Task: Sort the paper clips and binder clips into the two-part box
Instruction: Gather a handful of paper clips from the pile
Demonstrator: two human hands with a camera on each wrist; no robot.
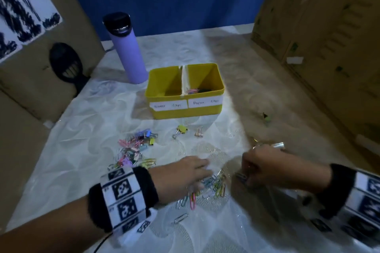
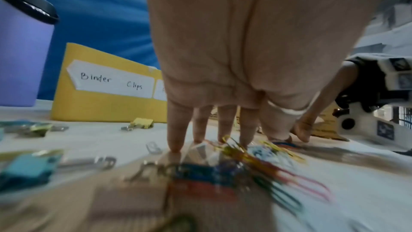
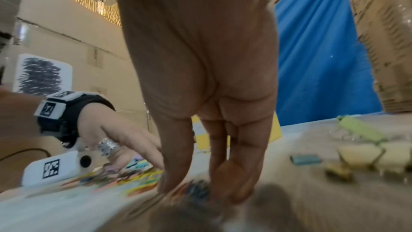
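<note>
- Head: left hand (image 1: 185, 172) spread flat on paper clips (image 1: 213, 185); yellow box (image 1: 185, 90) straight ahead, well apart.
- Left wrist: straight fingers (image 2: 176, 130) touch the desk (image 2: 368, 200), holding nothing.
- Right wrist: right hand (image 3: 200, 174) fingertips pinch clips, blurred.

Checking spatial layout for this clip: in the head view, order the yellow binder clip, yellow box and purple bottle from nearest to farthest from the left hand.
From the left hand:
1. Yellow binder clip, just ahead.
2. Yellow box, farther back.
3. Purple bottle, back left.
</note>
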